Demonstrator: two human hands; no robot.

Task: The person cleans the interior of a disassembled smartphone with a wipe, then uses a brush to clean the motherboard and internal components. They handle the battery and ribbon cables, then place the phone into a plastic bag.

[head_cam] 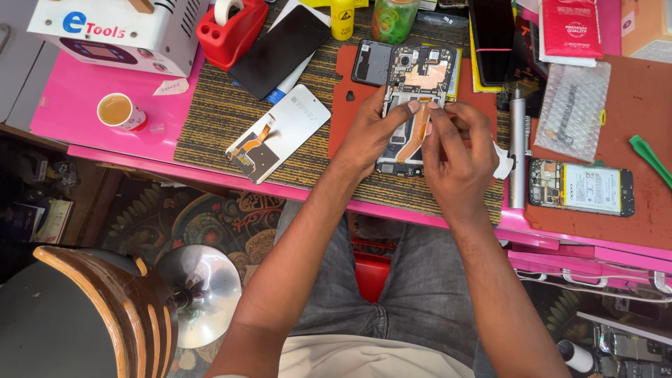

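Observation:
An opened phone [414, 77] with its back off lies on a brown woven mat [217, 105], its circuit board and a copper-coloured flex cable showing. My left hand [367, 133] rests on the phone's left side, thumb and forefinger pinching at the top of the flex cable. My right hand [458, 150] covers the phone's right side, its fingertips meeting the left ones at the same spot. Whether either hand holds a small tool is hidden by the fingers.
A detached white screen panel [280, 131] lies to the left, a second opened phone [581, 187] to the right beside a silver pen-shaped driver [516, 150]. A paper cup of tea [120, 112], a red tape holder [227, 31], a white machine [115, 31] and a green pry tool [649, 157] sit around.

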